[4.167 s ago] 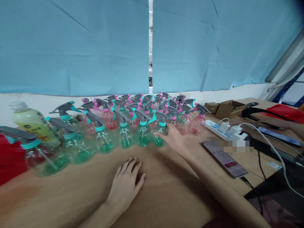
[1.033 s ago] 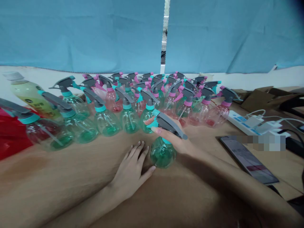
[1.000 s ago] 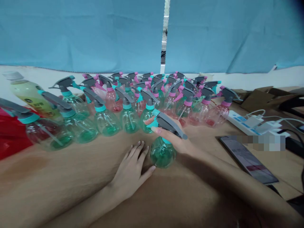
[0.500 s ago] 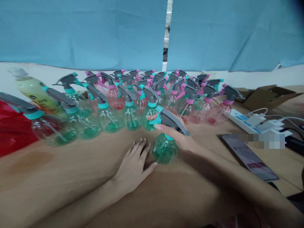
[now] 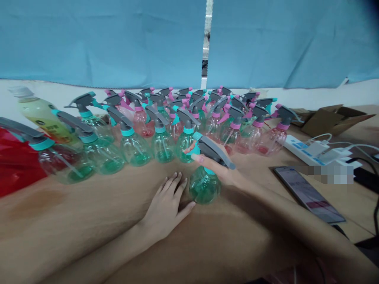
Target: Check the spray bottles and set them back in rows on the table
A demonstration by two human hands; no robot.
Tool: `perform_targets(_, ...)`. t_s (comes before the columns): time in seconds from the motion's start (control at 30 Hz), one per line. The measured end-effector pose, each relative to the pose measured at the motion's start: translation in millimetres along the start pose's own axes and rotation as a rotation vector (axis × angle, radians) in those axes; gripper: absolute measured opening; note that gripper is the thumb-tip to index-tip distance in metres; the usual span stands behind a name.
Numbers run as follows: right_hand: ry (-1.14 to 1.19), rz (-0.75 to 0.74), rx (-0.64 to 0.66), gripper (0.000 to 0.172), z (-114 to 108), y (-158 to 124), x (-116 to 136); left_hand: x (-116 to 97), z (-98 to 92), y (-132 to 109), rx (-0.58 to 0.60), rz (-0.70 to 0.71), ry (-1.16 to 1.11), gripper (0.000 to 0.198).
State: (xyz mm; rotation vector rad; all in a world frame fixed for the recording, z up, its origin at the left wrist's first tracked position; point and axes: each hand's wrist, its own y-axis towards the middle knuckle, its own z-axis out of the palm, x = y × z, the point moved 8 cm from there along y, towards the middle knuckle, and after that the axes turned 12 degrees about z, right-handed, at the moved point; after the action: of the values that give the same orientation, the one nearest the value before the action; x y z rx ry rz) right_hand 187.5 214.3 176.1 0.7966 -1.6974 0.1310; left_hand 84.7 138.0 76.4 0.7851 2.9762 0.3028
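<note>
My right hand point(image 5: 219, 167) is closed around the neck of a green spray bottle point(image 5: 205, 188), just below its grey and teal spray head. The bottle stands upright or nearly so on the wooden table point(image 5: 124, 209). Thumb and a fingertip lie by the teal trigger; the other fingers are partly hidden behind the head. My left hand point(image 5: 166, 203) lies flat on the table with its fingers spread, just left of the bottle, holding nothing. Nearest beyond the hands stand a green spray bottle point(image 5: 186, 146) and another green spray bottle point(image 5: 164, 146).
Several more green and pink spray bottles point(image 5: 143, 120) crowd the table's back. A yellow-labelled bottle point(image 5: 44, 114) and a red bag point(image 5: 17, 161) are at the left. On the right lie a phone point(image 5: 309, 195), a power strip point(image 5: 304, 150) with cables, and an open cardboard box point(image 5: 325, 120).
Almost nothing differs. The whole view has shifted very slightly; both hands and the held spray bottle keep their places on the table.
</note>
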Motion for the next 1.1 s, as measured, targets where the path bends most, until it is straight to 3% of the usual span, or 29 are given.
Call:
perform_targets(0.57,0.043,-0.013,-0.073,0.025,-4.2,-2.2,-3.1,1.5,0.7,0.9,0.001,-0.007,0.011,0.063)
perform_targets(1.1,0.054,0.004,-0.047,0.024,-3.3,-2.0,-2.2,1.1,1.6,0.1,0.006,0.011,0.02,0.065)
